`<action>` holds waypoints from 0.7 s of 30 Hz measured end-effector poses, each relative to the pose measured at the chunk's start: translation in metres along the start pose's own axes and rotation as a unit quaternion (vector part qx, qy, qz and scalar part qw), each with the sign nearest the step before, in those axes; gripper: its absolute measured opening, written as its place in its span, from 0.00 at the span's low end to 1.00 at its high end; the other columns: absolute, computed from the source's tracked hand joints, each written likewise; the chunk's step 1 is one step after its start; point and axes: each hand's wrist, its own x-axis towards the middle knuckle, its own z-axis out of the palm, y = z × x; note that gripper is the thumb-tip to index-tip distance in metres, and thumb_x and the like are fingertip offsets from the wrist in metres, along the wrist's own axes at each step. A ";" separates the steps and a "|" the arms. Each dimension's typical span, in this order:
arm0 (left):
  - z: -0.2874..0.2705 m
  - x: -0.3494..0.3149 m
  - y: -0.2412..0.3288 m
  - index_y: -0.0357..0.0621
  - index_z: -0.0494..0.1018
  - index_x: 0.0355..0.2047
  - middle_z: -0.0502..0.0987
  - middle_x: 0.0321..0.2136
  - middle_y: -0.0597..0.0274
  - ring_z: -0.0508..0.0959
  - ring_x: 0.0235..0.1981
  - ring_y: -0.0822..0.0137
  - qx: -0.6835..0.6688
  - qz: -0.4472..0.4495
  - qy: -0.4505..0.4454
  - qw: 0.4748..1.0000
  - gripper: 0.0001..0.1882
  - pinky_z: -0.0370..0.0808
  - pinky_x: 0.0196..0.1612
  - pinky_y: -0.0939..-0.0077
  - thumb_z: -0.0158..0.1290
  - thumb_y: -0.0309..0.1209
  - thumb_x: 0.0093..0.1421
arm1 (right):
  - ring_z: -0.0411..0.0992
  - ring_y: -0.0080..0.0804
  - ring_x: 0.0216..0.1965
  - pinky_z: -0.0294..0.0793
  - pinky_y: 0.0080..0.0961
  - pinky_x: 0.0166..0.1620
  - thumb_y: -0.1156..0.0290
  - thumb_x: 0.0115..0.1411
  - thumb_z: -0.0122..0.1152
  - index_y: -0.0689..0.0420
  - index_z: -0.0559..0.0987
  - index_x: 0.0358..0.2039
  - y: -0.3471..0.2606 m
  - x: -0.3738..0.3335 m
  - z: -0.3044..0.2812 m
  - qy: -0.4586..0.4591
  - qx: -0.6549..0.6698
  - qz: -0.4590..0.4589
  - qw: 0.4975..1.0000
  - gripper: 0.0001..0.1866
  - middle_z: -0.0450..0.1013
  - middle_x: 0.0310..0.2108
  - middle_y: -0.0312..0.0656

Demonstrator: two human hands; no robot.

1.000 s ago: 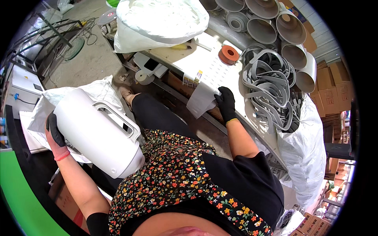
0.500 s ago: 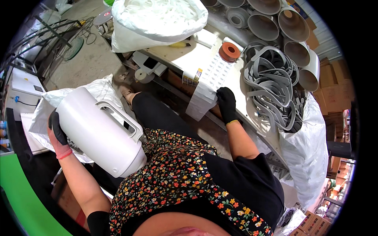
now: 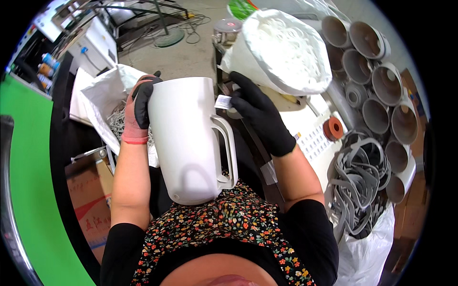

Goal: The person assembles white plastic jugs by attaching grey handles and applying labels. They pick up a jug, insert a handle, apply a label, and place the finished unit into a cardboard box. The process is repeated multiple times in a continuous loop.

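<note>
A big pale grey plastic jug [image 3: 183,138] stands almost upright over my lap, its looped handle [image 3: 226,152] toward the right. My left hand [image 3: 141,107], in a pink and black glove, grips the jug's upper left side; some of its fingers are hidden behind the wall. Between the fingertips of my right hand [image 3: 257,109], in a black glove, is a small white printed label [image 3: 223,102]. That label is just off the jug's upper right edge, above the handle.
A sheet of labels [image 3: 312,142] and a brown tape roll [image 3: 332,128] lie on the white table. Beyond are a sack of white rings [image 3: 286,52], grey handles [image 3: 360,176] and several stacked grey jug bodies [image 3: 377,114]. Left of me sits a white sack of grey parts [image 3: 98,90].
The jug has swung from a leftward tilt to nearly upright in front of me. My right hand has left the label sheet on the table and come to the jug with a label.
</note>
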 end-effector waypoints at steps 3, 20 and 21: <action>-0.020 -0.009 0.012 0.35 0.75 0.36 0.74 0.40 0.55 0.74 0.41 0.64 0.046 0.101 -0.019 0.994 0.09 0.62 0.63 0.58 0.46 0.27 0.64 | 0.68 0.20 0.32 0.70 0.20 0.38 0.72 0.60 0.61 0.62 0.61 0.63 -0.001 0.036 0.025 -0.058 -0.075 -0.006 0.995 0.32 0.70 0.33 0.34; -0.103 -0.055 0.051 0.36 0.72 0.47 0.78 0.40 0.56 0.79 0.39 0.65 0.000 -0.044 0.173 0.984 0.20 0.76 0.41 0.76 0.36 0.39 0.71 | 0.68 0.26 0.38 0.69 0.24 0.46 0.66 0.56 0.66 0.63 0.67 0.58 0.117 0.040 0.048 -0.042 -0.129 0.022 0.990 0.32 0.72 0.37 0.40; -0.108 -0.061 0.043 0.36 0.71 0.50 0.77 0.42 0.56 0.78 0.41 0.65 0.131 -0.045 0.150 0.979 0.20 0.76 0.42 0.75 0.36 0.38 0.71 | 0.68 0.28 0.48 0.67 0.25 0.53 0.67 0.58 0.63 0.64 0.66 0.59 0.118 0.034 0.050 -0.058 -0.037 0.030 0.997 0.30 0.72 0.45 0.42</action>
